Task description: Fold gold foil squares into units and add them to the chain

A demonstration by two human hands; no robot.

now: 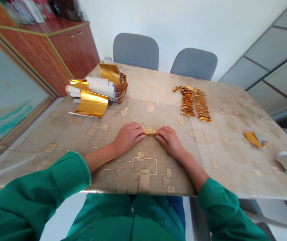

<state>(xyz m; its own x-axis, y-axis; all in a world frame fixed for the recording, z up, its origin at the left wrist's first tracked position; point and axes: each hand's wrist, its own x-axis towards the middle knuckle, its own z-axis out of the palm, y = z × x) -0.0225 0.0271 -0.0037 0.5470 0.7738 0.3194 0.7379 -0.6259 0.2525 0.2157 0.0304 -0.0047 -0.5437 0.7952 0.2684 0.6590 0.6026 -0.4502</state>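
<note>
Gold foil is filling my head view, and I'm watching a small folded gold piece [150, 132] sitting between the two hands on the tabletop. The left hand [128, 138] is pinching its left end and the right hand [169, 142] is pinching its right end. Both are grasping it with the fingertips, neither released nor clenched into a fist. The piece's long axis is running sideways, straight across from one hand to the other, so it's lying right of the left hand and left of the right hand. Neither hand is clearly nearer. Beyond the hands, up on the left, a curling stack of gold sheets [95, 92] is resting on the patterned table [223, 167]. Up on the right, a curved row of folded pieces [195, 103] is lying in a tight band. Further right, a loose gold sheet [255, 139] is sitting alone, and green sleeves [40, 180] are framing the bottom of my view.
</note>
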